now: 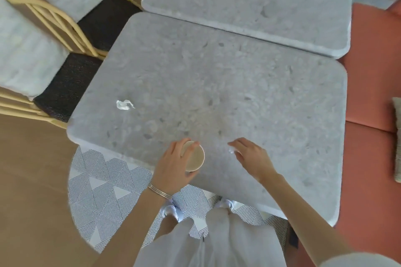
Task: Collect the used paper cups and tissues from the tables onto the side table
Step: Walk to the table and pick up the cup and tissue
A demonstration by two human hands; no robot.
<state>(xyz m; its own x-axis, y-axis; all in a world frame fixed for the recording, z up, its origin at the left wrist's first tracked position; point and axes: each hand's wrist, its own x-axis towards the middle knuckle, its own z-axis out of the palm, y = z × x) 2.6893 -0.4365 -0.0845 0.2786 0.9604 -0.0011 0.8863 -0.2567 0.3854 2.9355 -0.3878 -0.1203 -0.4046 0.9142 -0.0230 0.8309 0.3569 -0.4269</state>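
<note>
- Left hand [173,165] over the front edge of the near tabletop [217,93], fingers [183,144] wrapped round a paper cup [195,159], gripping it from the side.
- Paper cup tan, open mouth facing the camera, close to the tabletop's front edge; cup base hidden, so lifted or resting cannot tell.
- Right hand [251,158] just right of the cup, palm down above the same tabletop, fingers curled toward a small white tissue scrap [231,150].
- Tissue scrap right at the fingertips; pinched or only touched cannot tell, blurred.
- Second crumpled tissue [124,104] lying loose on the near tabletop, left side, well apart from both hands.
- Thin metal bracelet [158,191] on the left wrist.
- Far tabletop [249,2] butted against the near one, same grey stone look.
- Chairs [65,84] with dark seats and pale wooden frames along the left side.
- Orange bench [368,71] along the right side.
- Striped patterned rug [104,191] on the floor below the front edge, white shoes and white clothing visible at the bottom.
</note>
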